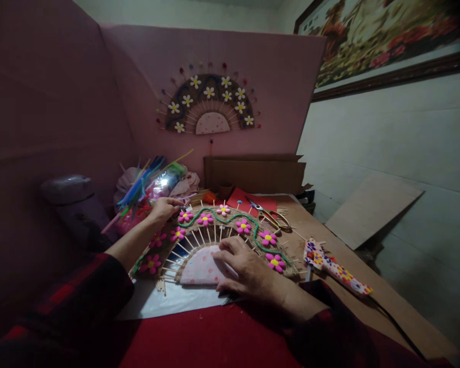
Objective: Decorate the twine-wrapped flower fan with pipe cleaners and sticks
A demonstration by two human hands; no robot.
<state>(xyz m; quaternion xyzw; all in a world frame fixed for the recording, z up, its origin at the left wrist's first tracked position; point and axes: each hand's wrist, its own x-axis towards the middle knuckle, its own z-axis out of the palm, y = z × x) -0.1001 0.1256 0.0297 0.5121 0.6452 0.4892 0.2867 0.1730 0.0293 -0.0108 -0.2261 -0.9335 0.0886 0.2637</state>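
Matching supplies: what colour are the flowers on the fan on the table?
The flowers are pink with yellow centres; head view shows them.

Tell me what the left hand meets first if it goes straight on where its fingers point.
Probably the pink flower on the fan rim, just ahead of the left hand; depth is unclear.

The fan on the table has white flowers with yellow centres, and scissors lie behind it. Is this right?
Not quite. In the head view the flowers on the fan are pink, not white; the yellow centres and the scissors behind it are right.
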